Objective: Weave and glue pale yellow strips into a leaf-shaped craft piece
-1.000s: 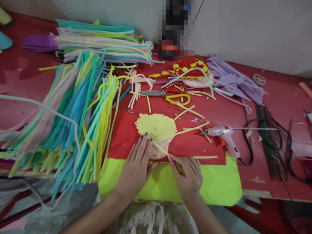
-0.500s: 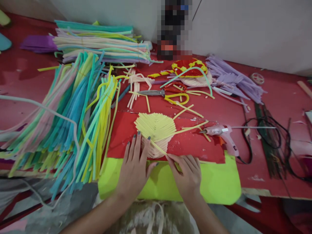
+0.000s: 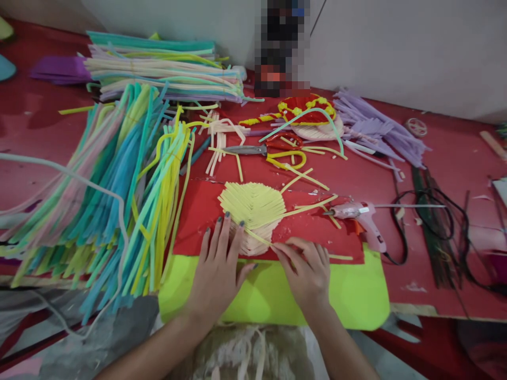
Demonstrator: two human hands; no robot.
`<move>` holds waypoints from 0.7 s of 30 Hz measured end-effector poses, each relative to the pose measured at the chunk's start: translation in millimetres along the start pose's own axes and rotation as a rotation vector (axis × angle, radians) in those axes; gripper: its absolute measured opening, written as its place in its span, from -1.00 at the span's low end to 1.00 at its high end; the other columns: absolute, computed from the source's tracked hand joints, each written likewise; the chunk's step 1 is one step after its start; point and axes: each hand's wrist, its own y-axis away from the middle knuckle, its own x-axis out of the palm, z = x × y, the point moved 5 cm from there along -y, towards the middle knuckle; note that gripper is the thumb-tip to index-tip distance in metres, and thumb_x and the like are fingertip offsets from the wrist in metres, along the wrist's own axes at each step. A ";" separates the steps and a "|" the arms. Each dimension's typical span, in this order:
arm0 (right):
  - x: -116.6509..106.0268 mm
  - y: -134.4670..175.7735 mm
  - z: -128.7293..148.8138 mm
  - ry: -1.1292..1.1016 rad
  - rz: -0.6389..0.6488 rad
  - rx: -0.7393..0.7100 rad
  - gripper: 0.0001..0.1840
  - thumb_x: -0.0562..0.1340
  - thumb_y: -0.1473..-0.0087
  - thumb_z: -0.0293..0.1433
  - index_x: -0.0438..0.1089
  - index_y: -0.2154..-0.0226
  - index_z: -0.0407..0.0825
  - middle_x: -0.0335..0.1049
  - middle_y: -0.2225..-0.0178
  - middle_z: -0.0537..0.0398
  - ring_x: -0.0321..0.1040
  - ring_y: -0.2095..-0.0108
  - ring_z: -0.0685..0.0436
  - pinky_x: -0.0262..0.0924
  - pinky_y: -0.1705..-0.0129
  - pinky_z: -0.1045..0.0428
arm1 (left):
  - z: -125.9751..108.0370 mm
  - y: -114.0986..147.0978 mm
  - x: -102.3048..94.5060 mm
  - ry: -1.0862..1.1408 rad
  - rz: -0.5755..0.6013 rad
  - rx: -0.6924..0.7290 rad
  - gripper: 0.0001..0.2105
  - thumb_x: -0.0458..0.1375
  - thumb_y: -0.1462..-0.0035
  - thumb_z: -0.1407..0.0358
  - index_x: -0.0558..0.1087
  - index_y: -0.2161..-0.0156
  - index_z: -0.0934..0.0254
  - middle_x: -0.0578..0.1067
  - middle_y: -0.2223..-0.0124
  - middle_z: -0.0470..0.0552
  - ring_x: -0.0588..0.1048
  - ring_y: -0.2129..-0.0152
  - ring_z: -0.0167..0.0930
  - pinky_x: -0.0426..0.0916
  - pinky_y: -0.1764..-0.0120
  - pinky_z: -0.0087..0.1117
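On a red sheet [image 3: 317,237] lies a rounded, leaf-like piece [image 3: 253,203] of pale yellow pipe cleaners laid side by side over a pale pink layer [image 3: 257,247]. My left hand [image 3: 216,277] rests flat with fingers spread, its index fingertip on the piece's lower left edge. One yellow pipe cleaner [image 3: 258,237] slants across the pink layer from that fingertip down to my right hand [image 3: 308,274]. The right thumb and index finger pinch its lower end. Other yellow pipe cleaners [image 3: 309,206] stick out to the right of the piece.
A pink glue gun [image 3: 366,219] with a black cord lies right of the piece. Scissors [image 3: 245,150] with red and yellow handles lie behind. Bundles of coloured pipe cleaners [image 3: 114,158] fill the left; purple ones [image 3: 368,126] lie back right. A lime green mat [image 3: 352,301] sits beneath the red sheet.
My right hand has shifted slightly right, its fingers bent a little more, still pinching the pipe cleaner's end. My left hand stays in place.
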 end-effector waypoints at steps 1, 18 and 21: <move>-0.7 -1.6 -0.6 0.002 0.004 -0.013 -0.95 0.33 -0.13 -0.42 0.51 0.29 0.02 0.51 0.34 0.08 0.29 0.38 -0.07 0.08 0.26 -0.02 | 0.0 -0.3 -0.1 -0.002 0.005 0.004 -0.34 0.06 -0.24 0.09 0.09 -0.34 0.41 0.03 -0.38 0.40 0.12 -0.29 0.03 0.13 -0.21 0.08; -3.2 -37.5 -15.1 -0.091 0.160 -0.220 -0.91 0.25 -0.20 -0.51 0.44 0.21 -0.08 0.58 0.25 0.09 0.47 0.32 -0.01 0.05 0.30 0.00 | -0.3 -0.1 -1.9 0.034 0.020 -0.040 -0.43 0.02 -0.27 0.09 0.13 -0.34 0.19 0.03 -0.39 0.31 0.10 -0.31 -0.02 0.10 -0.23 0.06; 0.1 -43.5 -19.3 -0.102 0.172 -0.255 -0.90 0.24 -0.19 -0.53 0.45 0.22 -0.08 0.57 0.23 0.08 0.48 0.28 -0.04 0.08 0.26 -0.01 | 0.1 -0.7 -2.5 0.036 0.019 -0.042 -0.43 0.01 -0.27 0.08 0.13 -0.34 0.19 0.03 -0.40 0.31 0.10 -0.31 -0.01 0.10 -0.23 0.06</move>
